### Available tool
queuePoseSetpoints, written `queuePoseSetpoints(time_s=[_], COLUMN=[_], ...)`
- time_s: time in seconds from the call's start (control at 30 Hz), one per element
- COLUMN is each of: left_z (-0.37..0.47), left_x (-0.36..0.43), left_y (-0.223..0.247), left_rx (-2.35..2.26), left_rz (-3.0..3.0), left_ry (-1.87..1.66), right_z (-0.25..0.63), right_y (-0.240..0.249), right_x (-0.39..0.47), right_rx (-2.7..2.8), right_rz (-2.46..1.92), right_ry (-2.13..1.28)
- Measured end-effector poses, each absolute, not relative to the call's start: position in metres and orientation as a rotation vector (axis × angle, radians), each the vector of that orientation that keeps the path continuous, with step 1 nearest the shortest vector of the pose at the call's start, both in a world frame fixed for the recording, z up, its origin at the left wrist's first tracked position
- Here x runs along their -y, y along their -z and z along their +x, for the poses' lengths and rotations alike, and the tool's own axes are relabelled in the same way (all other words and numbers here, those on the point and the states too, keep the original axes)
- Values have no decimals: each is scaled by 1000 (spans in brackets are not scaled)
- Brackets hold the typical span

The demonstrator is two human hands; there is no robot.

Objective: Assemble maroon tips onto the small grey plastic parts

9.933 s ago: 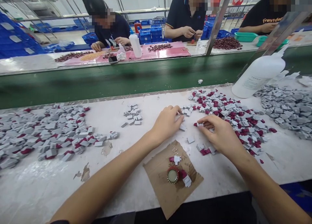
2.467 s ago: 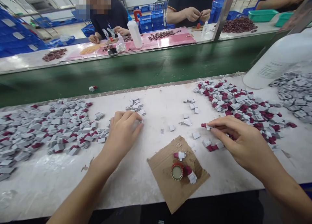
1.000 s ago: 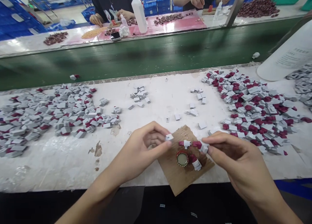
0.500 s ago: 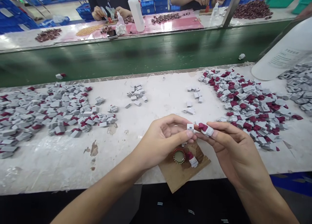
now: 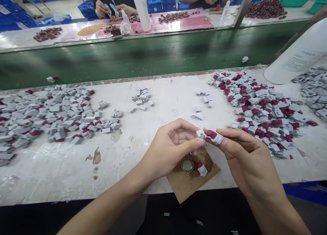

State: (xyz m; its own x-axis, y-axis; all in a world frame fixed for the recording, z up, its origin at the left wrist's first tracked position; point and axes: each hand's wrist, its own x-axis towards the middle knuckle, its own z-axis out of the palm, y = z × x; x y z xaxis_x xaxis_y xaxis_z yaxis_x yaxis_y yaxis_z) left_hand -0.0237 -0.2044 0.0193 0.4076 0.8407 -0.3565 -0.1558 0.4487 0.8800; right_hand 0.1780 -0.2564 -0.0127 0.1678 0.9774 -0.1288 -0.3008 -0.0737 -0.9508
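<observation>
Between the thumb and fingers of my left hand (image 5: pixel 170 148) is a small grey plastic block (image 5: pixel 200 134) with an opening in it. My right hand (image 5: pixel 246 156) pinches a grey and maroon plastic piece (image 5: pixel 215 136), its maroon end pointing at the grey block. The two pieces meet or nearly meet; I cannot tell whether they are joined. Below my hands lies a brown cardboard square (image 5: pixel 190 187). On it rest a bottle cap (image 5: pixel 187 165), open side up, and another grey and maroon piece (image 5: pixel 201 169).
Heaps of grey and maroon pieces lie at left (image 5: pixel 58 115) and right (image 5: pixel 265 109). Small grey blocks (image 5: pixel 142 98) sit mid-table. A large white bottle (image 5: pixel 293 58) leans in at right. Beyond the green conveyor belt (image 5: pixel 127 59), two people's hands work at another table.
The maroon end in my right hand has come up to the grey block in my left, which has turned slightly. Loose pieces on the green belt have shifted left.
</observation>
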Motion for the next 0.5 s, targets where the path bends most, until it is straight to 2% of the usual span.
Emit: queuePoseSetpoints(time_s=[0.5], left_z=[-19], left_x=[209], left_y=[-10], left_rx=[-923], left_rz=[895], left_ry=[-835], right_z=[171], right_y=[17], right_x=[256], right_rx=[895], right_rz=[-1200], right_ry=[-1192])
